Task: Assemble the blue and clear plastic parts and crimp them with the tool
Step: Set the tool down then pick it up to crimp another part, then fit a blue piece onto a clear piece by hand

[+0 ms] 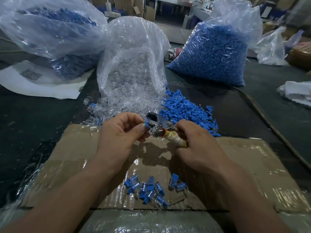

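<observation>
Left hand (121,132) pinches a blue part (146,124) between thumb and forefinger, set against the metal head of the crimp tool (157,126). Can't tell if a clear part is on it, fingers cover it. Right hand (198,145) is curled round the tool's tape-wrapped handle. Both forearms come in from the near edge, hands held above taped cardboard (252,165) at the desk's near edge. On the cardboard, below the hands: small heap of assembled blue-and-clear pieces (148,190). Past its far edge: loose blue parts (185,110), and clear parts (101,108) spilling from an open bag (133,64). Desk (33,128) is dark. Far right: full bag of blue parts (213,52). Far left: bag of mixed pieces (50,27) over a white sheet (42,84). Room behind is blurred; cartons only.
</observation>
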`<state>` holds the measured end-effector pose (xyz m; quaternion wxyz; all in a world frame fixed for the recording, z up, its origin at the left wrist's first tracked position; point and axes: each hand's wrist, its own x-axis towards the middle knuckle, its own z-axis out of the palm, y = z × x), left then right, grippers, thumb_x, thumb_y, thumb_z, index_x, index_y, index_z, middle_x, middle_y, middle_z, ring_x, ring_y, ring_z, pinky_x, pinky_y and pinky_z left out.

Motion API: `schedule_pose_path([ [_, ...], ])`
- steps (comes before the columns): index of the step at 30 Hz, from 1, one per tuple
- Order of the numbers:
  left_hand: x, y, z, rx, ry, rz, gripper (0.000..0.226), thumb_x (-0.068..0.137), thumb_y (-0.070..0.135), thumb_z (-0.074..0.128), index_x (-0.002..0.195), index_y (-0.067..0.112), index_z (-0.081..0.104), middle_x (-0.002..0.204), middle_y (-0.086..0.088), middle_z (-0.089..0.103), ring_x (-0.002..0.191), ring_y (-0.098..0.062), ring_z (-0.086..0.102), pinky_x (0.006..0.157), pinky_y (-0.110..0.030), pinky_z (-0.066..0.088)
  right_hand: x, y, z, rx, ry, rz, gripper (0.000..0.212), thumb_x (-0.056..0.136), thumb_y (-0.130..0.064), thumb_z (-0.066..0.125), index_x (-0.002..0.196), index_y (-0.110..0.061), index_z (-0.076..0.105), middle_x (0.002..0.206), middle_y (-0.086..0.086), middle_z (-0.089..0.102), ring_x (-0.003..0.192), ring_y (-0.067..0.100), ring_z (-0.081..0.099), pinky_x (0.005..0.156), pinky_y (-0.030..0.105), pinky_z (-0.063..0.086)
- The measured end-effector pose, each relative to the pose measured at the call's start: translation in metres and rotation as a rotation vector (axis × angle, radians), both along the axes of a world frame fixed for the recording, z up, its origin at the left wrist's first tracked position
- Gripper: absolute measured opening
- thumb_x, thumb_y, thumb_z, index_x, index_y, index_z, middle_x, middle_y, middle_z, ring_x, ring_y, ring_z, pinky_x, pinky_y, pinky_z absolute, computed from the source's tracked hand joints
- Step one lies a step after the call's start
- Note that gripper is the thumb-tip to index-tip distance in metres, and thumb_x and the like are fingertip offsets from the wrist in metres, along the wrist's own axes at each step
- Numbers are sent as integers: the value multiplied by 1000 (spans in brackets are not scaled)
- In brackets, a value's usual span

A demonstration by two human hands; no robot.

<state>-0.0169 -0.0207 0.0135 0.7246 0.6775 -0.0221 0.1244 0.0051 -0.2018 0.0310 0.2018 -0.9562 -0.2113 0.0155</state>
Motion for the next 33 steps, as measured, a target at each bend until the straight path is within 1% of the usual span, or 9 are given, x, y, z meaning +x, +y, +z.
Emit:
schedule_pose_path([
  [2, 0, 0, -1, 22, -7, 15, 19, 78, -7, 60, 74, 11, 61, 61, 1, 67, 55, -5, 62, 54, -12, 49, -1, 1, 1, -2, -8, 6, 26, 78, -28, 62, 80, -35, 37, 79, -18, 41, 74, -3, 37, 61, 18, 29],
  [5, 0, 0, -2, 59, -27, 42, 24, 78, -9, 61, 73, 14, 61, 61, 4, 67, 54, -3, 61, 53, -12, 48, -2, 3, 3, 24, -16, -7, 21, 76, -26, 62, 81, -31, 43, 79, -14, 46, 73, 2, 41, 62, 21, 34],
  [8, -1, 0, -3, 98, -41, 62, 25, 79, -8, 60, 73, 16, 61, 62, 5, 66, 54, -2, 61, 54, -11, 48, -3, 6, 4, 43, 10, -19, 18, 76, -25, 64, 83, -28, 48, 81, -12, 50, 76, 5, 45, 70, 29, 43],
  [14, -3, -1, -1, 148, -50, 92, 26, 79, -8, 61, 72, 17, 60, 59, 2, 63, 54, -3, 59, 54, -12, 49, -3, 8, 5, 72, 29, -29, 17, 76, -23, 65, 80, -29, 49, 80, -11, 53, 77, 8, 48, 73, 36, 47],
  [19, -4, -3, 1, 167, -53, 103, 27, 79, -8, 60, 72, 18, 59, 58, 1, 62, 52, -2, 59, 53, -12, 49, -3, 7, 4, 69, 27, -24, 19, 77, -25, 66, 79, -30, 48, 79, -12, 53, 76, 7, 49, 72, 34, 47],
  [22, -4, -3, 1, 163, -42, 106, 27, 79, -7, 61, 72, 19, 59, 59, 5, 64, 52, -2, 59, 53, -11, 49, -2, 7, 3, 64, 7, -26, 18, 77, -24, 66, 81, -29, 49, 78, -12, 53, 76, 5, 48, 70, 31, 46],
  [27, -3, -3, 1, 172, -31, 112, 28, 79, -8, 61, 71, 19, 59, 58, 5, 64, 52, -1, 59, 53, -11, 48, -2, 6, 1, 63, -18, -19, 18, 76, -24, 64, 82, -31, 48, 76, -16, 49, 74, 2, 45, 68, 26, 39],
  [30, -4, -5, 2, 168, -14, 113, 26, 79, -7, 63, 71, 18, 61, 58, 3, 64, 52, 0, 60, 51, -10, 47, 0, 3, 2, 92, -15, -36, 19, 73, -22, 67, 90, -26, 58, 83, -12, 56, 79, 7, 49, 70, 28, 42],
  [33, -3, -3, 3, 92, 19, 116, 21, 80, -5, 62, 74, 14, 62, 62, 4, 67, 53, -2, 61, 50, -11, 47, 3, -5, 4, 85, -12, -60, 29, 71, -20, 70, 100, -25, 63, 88, -11, 59, 82, 7, 51, 72, 26, 43],
])
